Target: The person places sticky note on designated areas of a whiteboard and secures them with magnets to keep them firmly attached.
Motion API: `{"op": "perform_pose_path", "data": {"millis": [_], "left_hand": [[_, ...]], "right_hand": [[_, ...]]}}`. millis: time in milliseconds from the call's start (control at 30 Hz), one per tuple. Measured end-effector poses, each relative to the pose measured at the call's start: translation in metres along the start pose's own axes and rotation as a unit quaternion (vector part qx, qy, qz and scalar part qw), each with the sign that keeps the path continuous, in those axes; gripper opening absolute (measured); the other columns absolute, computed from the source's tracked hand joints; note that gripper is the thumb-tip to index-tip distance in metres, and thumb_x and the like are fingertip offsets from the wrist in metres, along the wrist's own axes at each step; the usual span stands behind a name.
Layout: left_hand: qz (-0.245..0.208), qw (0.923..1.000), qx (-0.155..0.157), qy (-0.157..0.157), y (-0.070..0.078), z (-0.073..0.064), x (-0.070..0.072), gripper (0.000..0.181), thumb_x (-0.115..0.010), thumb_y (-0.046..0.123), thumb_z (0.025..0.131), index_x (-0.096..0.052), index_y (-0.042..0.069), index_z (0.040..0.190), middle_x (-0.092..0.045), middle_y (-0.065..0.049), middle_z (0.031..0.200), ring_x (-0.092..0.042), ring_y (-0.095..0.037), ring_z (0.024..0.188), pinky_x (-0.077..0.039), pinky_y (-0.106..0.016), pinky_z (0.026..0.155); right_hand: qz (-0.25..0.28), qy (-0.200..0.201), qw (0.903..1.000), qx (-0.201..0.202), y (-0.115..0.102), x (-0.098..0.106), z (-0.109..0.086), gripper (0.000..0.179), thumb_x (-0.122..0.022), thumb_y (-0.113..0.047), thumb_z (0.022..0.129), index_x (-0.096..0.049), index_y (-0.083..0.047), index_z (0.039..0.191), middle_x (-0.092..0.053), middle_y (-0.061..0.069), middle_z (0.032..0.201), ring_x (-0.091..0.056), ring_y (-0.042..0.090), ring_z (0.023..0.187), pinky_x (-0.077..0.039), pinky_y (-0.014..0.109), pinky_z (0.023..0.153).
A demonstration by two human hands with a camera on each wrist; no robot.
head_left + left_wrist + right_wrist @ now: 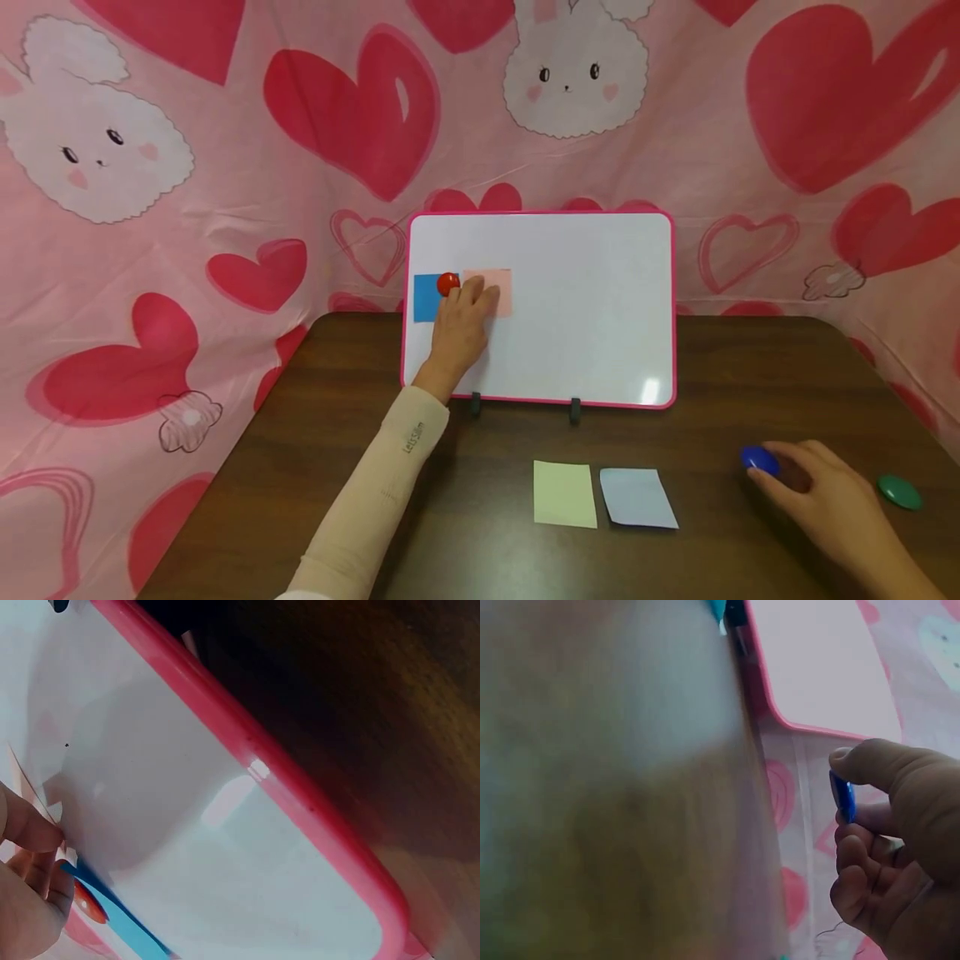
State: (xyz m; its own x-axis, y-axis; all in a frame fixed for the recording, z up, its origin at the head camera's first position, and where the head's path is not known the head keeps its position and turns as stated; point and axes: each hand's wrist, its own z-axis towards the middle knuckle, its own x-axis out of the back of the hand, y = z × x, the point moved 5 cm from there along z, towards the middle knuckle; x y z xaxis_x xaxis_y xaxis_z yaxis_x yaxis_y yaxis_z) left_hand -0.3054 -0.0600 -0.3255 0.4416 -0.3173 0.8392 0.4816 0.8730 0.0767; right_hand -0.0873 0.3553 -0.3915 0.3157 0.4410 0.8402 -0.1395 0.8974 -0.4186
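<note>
My left hand holds a pink sticky note against the whiteboard, its fingers over the note's left part. In the left wrist view, thumb and fingertips come together at the note's edge. Just left of it, a blue sticky note is on the board, with a round red magnet at its upper right corner. Above the table's right side, my right hand pinches a round blue magnet between thumb and fingers.
A yellow sticky note and a pale blue one lie side by side on the dark wooden table. Beyond my right hand sits a green magnet. Small black feet support the whiteboard, and a pink heart-patterned cloth hangs behind.
</note>
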Motion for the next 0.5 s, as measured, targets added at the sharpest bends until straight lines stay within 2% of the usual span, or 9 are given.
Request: {"op": "perform_pose_path", "data": {"millis": [133, 267, 500], "left_hand": [[-0.001, 1.0, 0.004, -0.007, 0.0, 0.0, 0.0, 0.062, -0.084, 0.009, 0.082, -0.056, 0.015, 0.137, -0.046, -0.014, 0.145, -0.054, -0.029, 0.107, -0.047, -0.039, 0.085], [0.002, 0.9999, 0.007, -0.013, 0.0, 0.0, 0.0, 0.064, -0.084, 0.009, 0.081, -0.056, 0.015, 0.138, -0.046, -0.014, 0.146, -0.054, -0.028, 0.107, -0.047, -0.039, 0.085], [0.009, 0.9998, 0.005, -0.018, 0.002, 0.0, 0.002, 0.063, -0.082, 0.01, 0.083, -0.054, 0.015, 0.139, -0.046, -0.014, 0.146, -0.054, -0.029, 0.107, -0.048, -0.039, 0.085]], "right_hand": [[-0.002, 0.0, 0.9999, 0.014, -0.01, 0.001, 0.01, 0.041, -0.085, -0.029, 0.082, -0.07, -0.002, 0.109, -0.062, 0.007, 0.096, -0.049, 0.009, 0.074, -0.039, 0.025, 0.055], [-0.004, -0.027, 0.9995, 0.015, -0.021, 0.0, 0.021, 0.045, -0.083, -0.031, 0.085, -0.068, 0.001, 0.113, -0.059, 0.009, 0.097, -0.05, 0.019, 0.075, -0.04, 0.026, 0.055], [0.011, 0.006, 0.9979, 0.064, -0.043, 0.001, 0.035, 0.04, -0.087, -0.024, 0.08, -0.071, -0.002, 0.11, -0.059, 0.003, 0.094, -0.042, 0.005, 0.071, -0.038, 0.026, 0.054]]}}
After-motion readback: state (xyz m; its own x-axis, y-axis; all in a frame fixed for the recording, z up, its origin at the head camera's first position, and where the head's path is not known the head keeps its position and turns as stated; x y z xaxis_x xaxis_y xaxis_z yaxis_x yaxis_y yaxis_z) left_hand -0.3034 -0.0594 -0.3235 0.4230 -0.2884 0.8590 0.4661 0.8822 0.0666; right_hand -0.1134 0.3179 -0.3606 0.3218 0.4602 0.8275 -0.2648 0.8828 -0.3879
